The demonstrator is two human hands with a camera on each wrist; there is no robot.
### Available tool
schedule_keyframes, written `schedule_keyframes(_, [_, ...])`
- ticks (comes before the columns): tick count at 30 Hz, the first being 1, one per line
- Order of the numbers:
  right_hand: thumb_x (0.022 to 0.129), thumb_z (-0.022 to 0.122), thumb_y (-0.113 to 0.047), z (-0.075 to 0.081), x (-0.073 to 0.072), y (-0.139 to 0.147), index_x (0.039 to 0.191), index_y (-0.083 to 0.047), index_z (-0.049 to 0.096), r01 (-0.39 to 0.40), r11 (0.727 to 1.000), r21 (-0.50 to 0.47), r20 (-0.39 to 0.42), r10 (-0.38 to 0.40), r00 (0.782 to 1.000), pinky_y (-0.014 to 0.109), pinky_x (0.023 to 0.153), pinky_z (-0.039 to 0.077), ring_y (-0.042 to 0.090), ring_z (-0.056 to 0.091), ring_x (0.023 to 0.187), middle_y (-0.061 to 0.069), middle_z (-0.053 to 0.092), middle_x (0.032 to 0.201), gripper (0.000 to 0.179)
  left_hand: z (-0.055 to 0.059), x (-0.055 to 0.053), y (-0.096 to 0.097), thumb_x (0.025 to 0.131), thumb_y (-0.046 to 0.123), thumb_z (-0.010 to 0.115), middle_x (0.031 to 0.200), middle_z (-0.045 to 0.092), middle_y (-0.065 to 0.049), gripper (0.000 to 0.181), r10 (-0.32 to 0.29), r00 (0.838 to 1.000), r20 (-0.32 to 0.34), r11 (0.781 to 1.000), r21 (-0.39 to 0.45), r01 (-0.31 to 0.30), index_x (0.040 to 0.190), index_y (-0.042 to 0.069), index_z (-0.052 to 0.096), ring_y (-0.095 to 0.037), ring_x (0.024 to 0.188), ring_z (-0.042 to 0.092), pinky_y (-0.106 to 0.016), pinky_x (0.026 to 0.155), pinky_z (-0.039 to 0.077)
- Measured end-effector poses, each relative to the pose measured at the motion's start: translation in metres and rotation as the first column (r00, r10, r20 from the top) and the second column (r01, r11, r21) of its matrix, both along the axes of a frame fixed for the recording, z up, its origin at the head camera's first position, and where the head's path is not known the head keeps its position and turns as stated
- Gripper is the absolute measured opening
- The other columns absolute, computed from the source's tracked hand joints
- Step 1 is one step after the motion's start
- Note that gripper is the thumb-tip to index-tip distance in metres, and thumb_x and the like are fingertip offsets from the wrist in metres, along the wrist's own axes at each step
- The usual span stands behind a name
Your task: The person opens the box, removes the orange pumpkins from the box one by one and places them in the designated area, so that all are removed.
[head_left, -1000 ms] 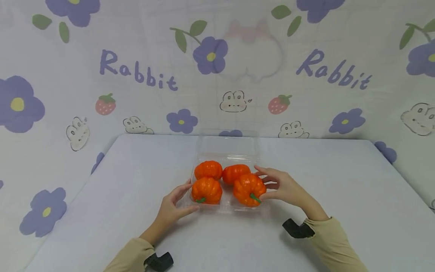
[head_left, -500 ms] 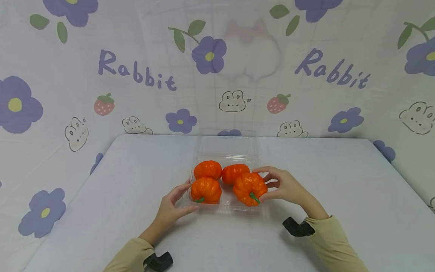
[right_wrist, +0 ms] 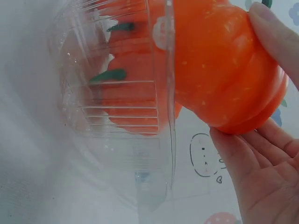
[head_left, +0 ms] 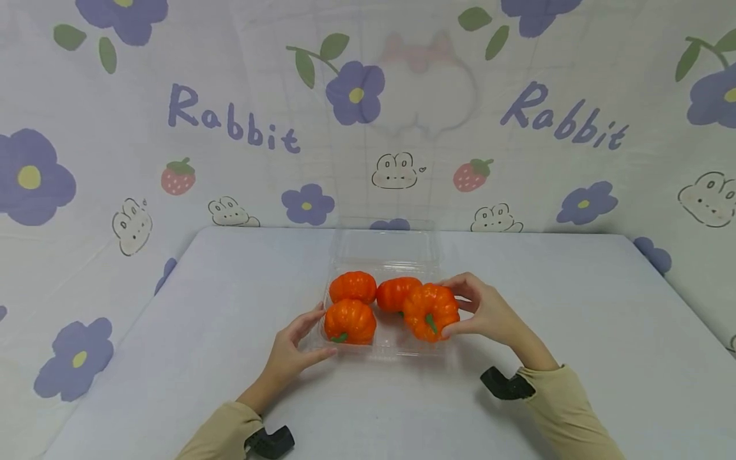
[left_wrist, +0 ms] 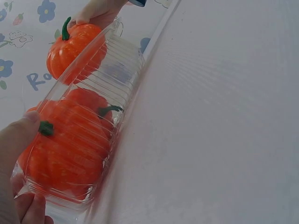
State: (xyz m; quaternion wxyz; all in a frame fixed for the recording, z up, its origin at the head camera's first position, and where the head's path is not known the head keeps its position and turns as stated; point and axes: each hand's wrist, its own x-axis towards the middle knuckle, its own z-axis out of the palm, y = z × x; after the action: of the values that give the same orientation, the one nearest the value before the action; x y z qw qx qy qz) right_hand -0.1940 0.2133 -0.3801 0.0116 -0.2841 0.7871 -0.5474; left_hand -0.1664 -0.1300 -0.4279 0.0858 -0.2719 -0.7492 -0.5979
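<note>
My right hand (head_left: 485,313) grips an orange toy pumpkin (head_left: 431,313) with a green stem, thumb at the near side and fingers behind. In the right wrist view this pumpkin (right_wrist: 224,70) sits above the rim of a clear plastic clamshell box (right_wrist: 117,149). Inside the box are three more toy pumpkins: one at front left (head_left: 349,322), one at back left (head_left: 352,287) and one at back right (head_left: 395,294). My left hand (head_left: 290,345) holds the box's left end; in the left wrist view its thumb (left_wrist: 21,133) lies at the rim and the fingertips are at the outer wall.
The box's transparent lid (head_left: 385,246) stands raised at the back. A white table (head_left: 247,275) lies beneath everything, with a patterned cloth (head_left: 253,172) hanging behind. Dark wrist-worn devices sit at the left cuff (head_left: 270,442) and the right cuff (head_left: 507,384).
The right hand has lifted its pumpkin up and slightly to the right, out of the front right of the box. The left hand and the other pumpkins have stayed put.
</note>
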Motion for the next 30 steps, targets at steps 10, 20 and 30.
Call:
schedule_keyframes(10, [0.065,0.079,-0.003,-0.0011,-0.0008,0.0021,0.120,0.010,0.048,-0.021,1.000,0.003,-0.037,0.021,0.999,0.031,0.085,0.045,0.017,0.052,0.105,0.020,0.052,0.118,0.064,0.0009,-0.0004,0.0009,0.066,-0.011,0.073,0.127,0.041,-0.030,0.057,-0.002,1.000,-0.025,1.000,-0.005,0.002,0.116,-0.013,0.048,-0.038,0.117,0.039,-0.043,0.095,0.031])
schedule_keyframes(20, [0.068,0.078,-0.005,-0.0011,-0.0013,0.0020,0.114,0.009,0.053,0.091,0.996,-0.024,0.051,-0.089,0.995,0.028,0.079,0.048,0.024,0.056,0.101,0.020,0.055,0.113,0.054,-0.0002,0.0005,0.0000,0.066,-0.009,0.074,0.127,0.042,-0.028,0.056,0.022,1.000,-0.013,0.999,-0.026,-0.023,0.116,-0.011,0.049,-0.036,0.117,0.040,-0.043,0.096,0.032])
schedule_keyframes(30, [0.076,0.072,-0.008,0.0028,-0.0013,0.0057,0.125,0.003,0.047,0.198,0.979,-0.043,0.108,-0.192,0.975,0.029,0.077,0.049,0.034,0.051,0.106,0.019,0.047,0.126,0.056,-0.0008,0.0001,0.0004,0.065,-0.008,0.075,0.126,0.043,-0.028,0.058,0.030,0.999,-0.029,0.999,-0.039,-0.031,0.116,-0.012,0.049,-0.036,0.116,0.041,-0.043,0.095,0.033])
